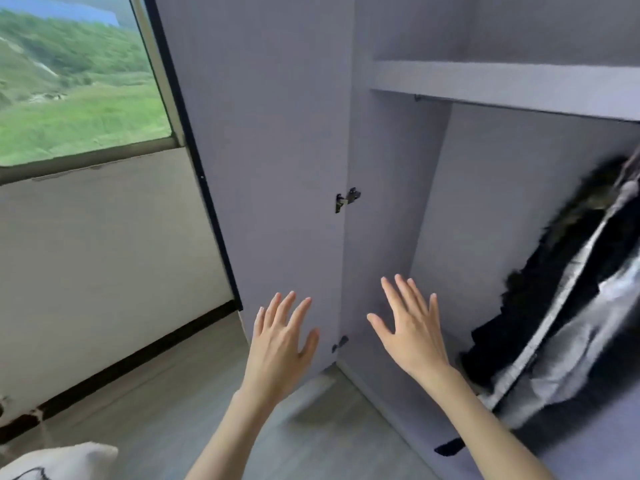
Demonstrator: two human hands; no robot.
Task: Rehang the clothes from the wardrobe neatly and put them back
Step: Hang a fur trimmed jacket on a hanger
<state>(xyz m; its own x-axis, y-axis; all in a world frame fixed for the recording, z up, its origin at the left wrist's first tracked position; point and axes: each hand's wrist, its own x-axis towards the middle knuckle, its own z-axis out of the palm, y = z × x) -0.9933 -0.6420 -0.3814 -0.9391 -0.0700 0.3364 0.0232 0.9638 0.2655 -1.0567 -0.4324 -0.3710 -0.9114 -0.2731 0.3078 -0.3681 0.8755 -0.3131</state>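
Note:
The pale grey wardrobe (pixel 398 209) stands open, its door (pixel 270 150) swung out to the left. Inside at the right hangs a dark jacket with a fur-trimmed hood (pixel 561 271), its silver-grey lining showing. A thin hanging rail (pixel 519 106) runs under the shelf. My left hand (pixel 280 344) is held up in front of the door's lower part, fingers spread and straight, holding nothing. My right hand (pixel 412 327) is raised in front of the wardrobe's inner side wall, fingers also spread, left of the jacket and apart from it.
A shelf (pixel 502 84) spans the wardrobe above the rail. A window (pixel 76 81) with a green hillside view is at the left over a white wall. Grey wooden floor (pixel 166 403) lies below. Something white (pixel 59 462) sits at the bottom left corner.

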